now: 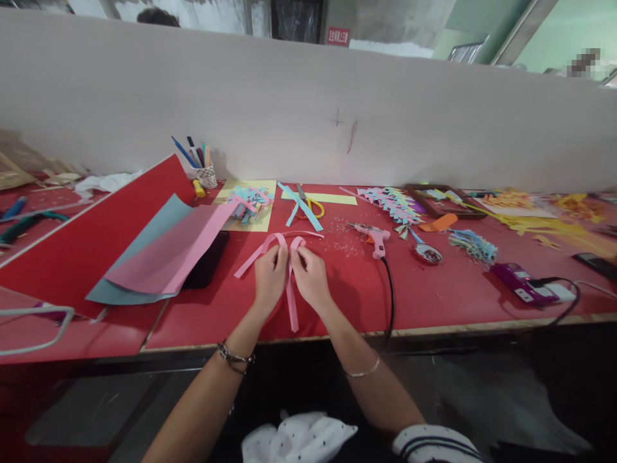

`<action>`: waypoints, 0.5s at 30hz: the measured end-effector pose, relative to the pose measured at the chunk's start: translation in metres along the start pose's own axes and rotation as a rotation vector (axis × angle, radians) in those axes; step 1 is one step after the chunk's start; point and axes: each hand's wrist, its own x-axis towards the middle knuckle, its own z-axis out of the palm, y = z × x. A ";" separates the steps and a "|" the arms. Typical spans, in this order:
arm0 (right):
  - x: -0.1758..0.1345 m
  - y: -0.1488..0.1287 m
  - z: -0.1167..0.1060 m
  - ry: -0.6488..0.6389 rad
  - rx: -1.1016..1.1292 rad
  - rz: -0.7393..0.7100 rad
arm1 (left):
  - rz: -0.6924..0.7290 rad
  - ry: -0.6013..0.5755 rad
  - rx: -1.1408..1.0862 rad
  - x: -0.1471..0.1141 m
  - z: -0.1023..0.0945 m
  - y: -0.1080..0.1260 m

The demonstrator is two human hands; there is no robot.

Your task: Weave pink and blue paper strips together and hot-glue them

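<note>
Red tabletop [443,292], one glue gun [379,243], two hands [270,273] [312,275] tight on pink paper strips [292,305]

Narrow pink paper strips [293,308], bent into two rounded loops side by side, pinched in fingers [301,257]. One end slants out lower left over red desk [351,289]; tail runs straight down between wrists toward near edge. One piece or several, can't tell.
</note>
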 end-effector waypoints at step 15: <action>0.002 0.001 0.001 0.056 0.108 0.053 | 0.065 -0.086 0.022 -0.005 0.004 -0.001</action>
